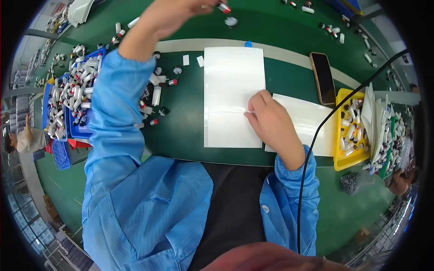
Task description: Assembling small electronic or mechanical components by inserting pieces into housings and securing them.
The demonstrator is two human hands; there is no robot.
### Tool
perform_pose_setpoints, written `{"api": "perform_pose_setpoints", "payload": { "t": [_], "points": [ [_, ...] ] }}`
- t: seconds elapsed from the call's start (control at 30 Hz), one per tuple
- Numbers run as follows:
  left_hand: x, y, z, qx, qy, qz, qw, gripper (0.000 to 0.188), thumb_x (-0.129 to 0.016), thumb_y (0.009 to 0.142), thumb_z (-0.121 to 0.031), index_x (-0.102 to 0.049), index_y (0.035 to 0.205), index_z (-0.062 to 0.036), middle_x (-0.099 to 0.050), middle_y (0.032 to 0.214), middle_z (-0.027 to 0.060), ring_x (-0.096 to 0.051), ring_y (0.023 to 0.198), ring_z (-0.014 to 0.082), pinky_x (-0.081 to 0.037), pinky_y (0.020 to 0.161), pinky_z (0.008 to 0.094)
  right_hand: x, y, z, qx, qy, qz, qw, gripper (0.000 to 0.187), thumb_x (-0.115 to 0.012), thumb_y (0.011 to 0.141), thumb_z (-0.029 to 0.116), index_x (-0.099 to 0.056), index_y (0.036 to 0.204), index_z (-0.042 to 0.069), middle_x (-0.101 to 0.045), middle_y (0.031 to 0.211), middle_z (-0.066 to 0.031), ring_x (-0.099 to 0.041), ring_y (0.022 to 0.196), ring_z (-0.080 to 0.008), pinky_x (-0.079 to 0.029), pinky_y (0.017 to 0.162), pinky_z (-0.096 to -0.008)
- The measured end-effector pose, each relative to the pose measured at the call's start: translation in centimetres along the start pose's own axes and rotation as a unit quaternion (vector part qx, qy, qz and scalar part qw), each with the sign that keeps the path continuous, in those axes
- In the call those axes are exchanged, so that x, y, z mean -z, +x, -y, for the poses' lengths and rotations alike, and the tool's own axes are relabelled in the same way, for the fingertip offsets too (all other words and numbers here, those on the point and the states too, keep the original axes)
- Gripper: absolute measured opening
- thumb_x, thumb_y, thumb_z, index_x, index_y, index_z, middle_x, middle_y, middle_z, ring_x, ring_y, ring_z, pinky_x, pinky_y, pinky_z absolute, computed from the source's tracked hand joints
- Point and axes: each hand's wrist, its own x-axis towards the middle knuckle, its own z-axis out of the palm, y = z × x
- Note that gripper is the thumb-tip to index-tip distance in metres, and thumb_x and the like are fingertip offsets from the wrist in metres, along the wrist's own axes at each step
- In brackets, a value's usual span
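Observation:
My left hand (183, 11) reaches far forward, partly cut off by the upper edge. Its fingertips are closed at a small red, white and black cylindrical part (224, 8). Just below that lies a grey-white round piece (231, 21). Over a tall white sheet (233, 81) in front of me, my right hand (270, 118) has thumb and forefinger pinched together at a thin line across it; what they hold, if anything, is too small to make out. A second white sheet (312, 124) lies partly under my right wrist.
Blue bins (81, 131) heaped with small white cylinders stand at left, loose parts (156, 95) beside my left sleeve. To the right are a phone (323, 77), a yellow tray (342, 162) of parts and a black cable (337, 108) crossing above. Two small white labels (186, 59) lie left of the sheet.

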Motion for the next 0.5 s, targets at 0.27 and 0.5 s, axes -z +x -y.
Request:
{"api": "perform_pose_setpoints", "payload": {
  "t": [0.27, 0.5],
  "points": [
    [-7.0, -4.0, 6.1, 0.125, -0.409, 0.0, 0.904, 0.036, -0.057, 0.1, -0.033, -0.055, 0.126, -0.0093, -0.061, 0.115, 0.0115, -0.06, 0.087, 0.02, -0.054, 0.078, 0.0366, 1.0, 0.4, 0.1, -0.026, 0.004, 0.013, 1.0, 0.02, -0.065, 0.087, 0.014, -0.05, 0.096, 0.003, -0.061, 0.083, -0.0159, -0.065, 0.074, -0.036, -0.053, 0.067, -0.0429],
    [-9.1, -3.7, 11.6, 0.244, -0.336, -0.076, 0.907, 0.039, -0.04, 0.106, -0.046, -0.052, 0.117, -0.01, -0.061, 0.11, 0.0114, -0.061, 0.081, 0.0187, -0.057, 0.074, 0.0356, -2.1, 0.0, 0.1, -0.016, -0.178, -0.077, 0.981, 0.015, -0.061, 0.091, 0.014, -0.05, 0.096, 0.005, -0.061, 0.078, -0.011, -0.067, 0.065, -0.0257, -0.053, 0.053, -0.0356]
  ]
}}
